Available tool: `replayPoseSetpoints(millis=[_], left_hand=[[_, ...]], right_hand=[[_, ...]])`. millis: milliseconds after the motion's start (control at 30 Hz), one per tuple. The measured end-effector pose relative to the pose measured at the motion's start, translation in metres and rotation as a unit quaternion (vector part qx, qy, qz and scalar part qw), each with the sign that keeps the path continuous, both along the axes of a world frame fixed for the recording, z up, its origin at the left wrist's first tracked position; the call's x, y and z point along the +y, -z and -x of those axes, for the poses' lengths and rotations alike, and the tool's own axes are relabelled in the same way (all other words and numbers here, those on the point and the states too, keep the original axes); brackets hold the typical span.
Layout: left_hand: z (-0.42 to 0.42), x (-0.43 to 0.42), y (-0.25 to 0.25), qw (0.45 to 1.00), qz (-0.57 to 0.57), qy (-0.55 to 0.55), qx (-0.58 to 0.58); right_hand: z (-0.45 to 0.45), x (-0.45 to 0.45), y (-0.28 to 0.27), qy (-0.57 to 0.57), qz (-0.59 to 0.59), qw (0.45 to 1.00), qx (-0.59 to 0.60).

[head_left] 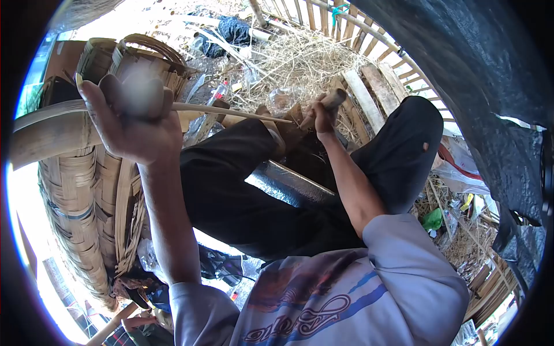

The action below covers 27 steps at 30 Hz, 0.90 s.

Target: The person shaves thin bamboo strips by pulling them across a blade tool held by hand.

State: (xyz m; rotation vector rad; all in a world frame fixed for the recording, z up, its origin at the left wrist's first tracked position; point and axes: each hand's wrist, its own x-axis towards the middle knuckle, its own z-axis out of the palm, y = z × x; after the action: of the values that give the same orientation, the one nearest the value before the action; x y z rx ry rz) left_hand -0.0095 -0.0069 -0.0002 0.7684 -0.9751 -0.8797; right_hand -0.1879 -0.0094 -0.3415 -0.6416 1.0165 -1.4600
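Note:
A long, thin bamboo strip [231, 111] crosses from the left side to between my knees. My left hand [135, 124] is palm up, its fingers curled around the strip and its thumb sticking out; a pale blur covers the fingers. My right hand [324, 118] is closed around a thick wooden handle [334, 99] by my right knee. The working end of that tool is hidden in the dark area below the hand. The strip's far tip ends just left of my right hand.
Tall woven bamboo baskets [72, 202] stand at the left. Straw and shavings [306, 57] litter the ground ahead, with wooden planks [369, 95] beside them. A slatted bamboo fence [369, 29] and black plastic sheeting [461, 63] border the right. Another person's arm [140, 321] shows at lower left.

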Motion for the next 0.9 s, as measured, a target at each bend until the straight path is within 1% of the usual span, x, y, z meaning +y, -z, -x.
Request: replayPoseSetpoints(millis=[33,67,100,133,167,200,233,267,300,367,400,433,467,500,567,633,667,700,767,800,833,900], left_hand=[[0.002,0.0,0.0,0.999,-0.005,-0.031,-0.008],[0.002,0.001,0.001,0.998,-0.011,-0.061,-0.018],[0.0,-0.001,0.001,0.998,-0.016,-0.064,-0.019],[-0.002,-0.003,0.002,0.995,-0.009,-0.093,-0.039],[0.0,-0.005,0.002,0.991,0.0,-0.118,-0.057],[0.004,-0.006,0.0,0.992,0.009,-0.114,-0.054],[0.009,-0.004,-0.002,0.992,-0.01,-0.122,-0.027],[0.011,-0.003,-0.003,0.991,-0.035,-0.132,0.0],[0.01,-0.003,-0.004,0.991,-0.034,-0.133,-0.001],[0.007,-0.002,-0.002,0.993,-0.018,-0.113,-0.026],[0.004,-0.003,0.001,0.993,-0.023,-0.116,-0.026],[0.002,-0.003,0.003,0.989,-0.022,-0.135,-0.05],[0.001,-0.005,0.003,0.986,-0.015,-0.15,-0.071],[0.0,-0.008,0.002,0.987,-0.006,-0.148,-0.067],[-0.002,-0.007,0.002,0.984,-0.006,-0.17,-0.052],[0.001,-0.005,0.0,0.984,0.0,-0.169,-0.054],[0.002,-0.004,0.001,0.983,-0.001,-0.175,-0.057],[-0.001,-0.004,0.002,0.982,-0.007,-0.177,-0.06],[-0.004,-0.002,0.003,0.983,0.005,-0.168,-0.068],[-0.002,-0.001,0.004,0.984,0.009,-0.167,-0.064],[-0.001,-0.002,0.003,0.984,0.007,-0.169,-0.054],[-0.001,-0.003,0.001,0.984,-0.001,-0.171,-0.05]], right_hand=[[0.0,-0.002,-0.009,-0.003,-0.002,1.0,-0.002],[-0.002,-0.002,-0.016,0.007,0.024,0.996,-0.088],[-0.003,-0.001,-0.017,0.018,0.049,0.984,-0.172],[-0.009,0.007,-0.014,0.015,0.017,0.995,-0.098],[-0.008,0.015,-0.012,0.018,0.015,0.995,-0.095],[-0.007,0.015,-0.009,-0.011,0.017,1.0,0.015],[-0.009,0.013,-0.003,-0.038,0.017,0.992,0.122],[-0.009,0.007,0.005,-0.03,-0.01,0.999,0.038],[-0.007,0.002,-0.001,-0.031,-0.009,0.999,0.037],[-0.005,0.002,-0.019,0.009,0.027,0.995,-0.096],[-0.008,0.004,-0.016,0.01,0.039,0.997,-0.06],[-0.012,0.012,-0.015,0.01,0.033,0.998,-0.058],[-0.014,0.015,-0.016,0.006,0.02,0.997,-0.071],[-0.013,0.009,-0.016,0.0,0.016,0.996,-0.085],[-0.008,-0.001,-0.014,0.003,0.025,0.997,-0.078],[-0.006,-0.011,-0.021,0.034,0.029,0.995,-0.093],[-0.006,-0.012,-0.022,0.019,0.061,0.989,-0.132],[-0.011,-0.008,-0.022,0.017,0.055,0.989,-0.134],[-0.016,0.006,-0.024,-0.043,0.016,0.997,-0.059],[-0.019,0.006,0.009,-0.051,0.058,0.989,0.124],[-0.017,-0.001,0.012,-0.048,0.069,0.989,0.126],[-0.017,0.003,0.01,-0.032,0.03,0.987,0.157]])
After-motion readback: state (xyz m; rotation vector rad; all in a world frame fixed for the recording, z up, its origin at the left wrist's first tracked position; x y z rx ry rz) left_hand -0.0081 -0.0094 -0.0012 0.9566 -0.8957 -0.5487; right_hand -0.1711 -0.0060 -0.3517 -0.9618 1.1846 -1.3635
